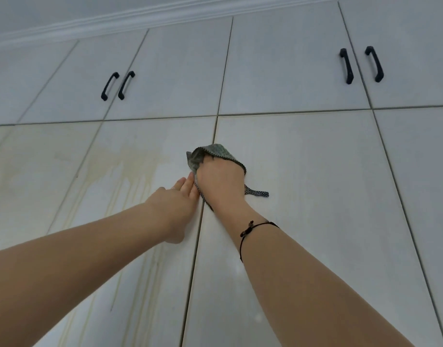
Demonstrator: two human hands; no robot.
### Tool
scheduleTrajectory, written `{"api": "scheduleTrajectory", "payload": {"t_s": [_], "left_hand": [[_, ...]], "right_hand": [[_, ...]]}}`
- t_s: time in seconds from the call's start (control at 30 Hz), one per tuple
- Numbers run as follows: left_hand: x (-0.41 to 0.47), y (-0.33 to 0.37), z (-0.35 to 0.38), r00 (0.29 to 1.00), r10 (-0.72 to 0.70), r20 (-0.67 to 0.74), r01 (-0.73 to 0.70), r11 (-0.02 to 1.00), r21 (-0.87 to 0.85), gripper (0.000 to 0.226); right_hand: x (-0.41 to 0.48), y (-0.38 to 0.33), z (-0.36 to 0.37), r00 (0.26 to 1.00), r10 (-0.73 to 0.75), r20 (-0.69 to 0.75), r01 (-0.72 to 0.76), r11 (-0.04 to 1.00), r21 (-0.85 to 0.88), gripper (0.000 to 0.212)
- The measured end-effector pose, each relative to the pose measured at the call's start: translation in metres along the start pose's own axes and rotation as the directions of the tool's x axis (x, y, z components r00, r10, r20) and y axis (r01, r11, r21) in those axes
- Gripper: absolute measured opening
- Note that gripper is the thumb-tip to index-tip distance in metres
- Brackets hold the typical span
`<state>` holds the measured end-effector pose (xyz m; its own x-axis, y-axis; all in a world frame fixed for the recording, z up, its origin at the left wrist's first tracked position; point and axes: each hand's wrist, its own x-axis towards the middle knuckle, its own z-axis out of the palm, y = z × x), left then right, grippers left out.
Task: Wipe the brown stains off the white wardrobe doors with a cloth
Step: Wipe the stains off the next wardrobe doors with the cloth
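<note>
Cloth point(212, 151) — green, dotted, bunched — gripped in the right hand point(219, 181), fingers curled round it, pressed against the white wardrobe doors point(315, 196) at the seam between two lower panels, a little below the upper row. Left hand point(175, 204) laid flat on the left panel, fingers straight, holding nothing, fingertips just beside the cloth. Brown stains point(125, 169) (pale runs trailing downward) on the left panel, left of both hands; black handles point(117, 85) on the upper doors; black cord bracelet point(250, 229) on the right wrist.
</note>
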<state>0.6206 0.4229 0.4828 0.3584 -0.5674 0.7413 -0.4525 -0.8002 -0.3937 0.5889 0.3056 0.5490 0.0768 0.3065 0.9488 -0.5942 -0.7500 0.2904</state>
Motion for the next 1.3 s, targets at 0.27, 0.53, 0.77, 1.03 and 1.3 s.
{"api": "scheduleTrajectory", "payload": {"t_s": [0.27, 0.53, 0.77, 1.03, 1.3], "left_hand": [[-0.001, -0.008, -0.031, 0.994, 0.017, 0.109, -0.017, 1.0, 0.003, 0.081], [-0.001, 0.02, -0.022, 0.996, -0.071, 0.055, 0.062, 0.985, 0.16, 0.089], [-0.014, 0.027, -0.002, 0.992, -0.12, 0.03, 0.106, 0.95, 0.295, 0.087], [-0.011, 0.031, 0.004, 0.989, -0.148, 0.023, 0.142, 0.975, 0.172, 0.088], [-0.012, 0.031, 0.01, 0.99, -0.141, 0.003, 0.14, 0.986, 0.09, 0.088]], "right_hand": [[-0.076, 0.009, -0.022, 0.989, -0.136, -0.059, 0.141, 0.986, 0.094, 0.008], [-0.136, 0.078, -0.063, 0.986, -0.16, -0.037, 0.164, 0.977, 0.138, 0.023], [-0.151, 0.192, -0.094, 0.962, 0.272, -0.016, -0.272, 0.958, -0.088, 0.029], [-0.219, 0.226, -0.11, 0.848, 0.516, -0.122, -0.528, 0.843, -0.104, 0.028], [-0.261, 0.157, -0.096, 0.957, 0.282, -0.072, -0.289, 0.952, -0.102, 0.028]]}}
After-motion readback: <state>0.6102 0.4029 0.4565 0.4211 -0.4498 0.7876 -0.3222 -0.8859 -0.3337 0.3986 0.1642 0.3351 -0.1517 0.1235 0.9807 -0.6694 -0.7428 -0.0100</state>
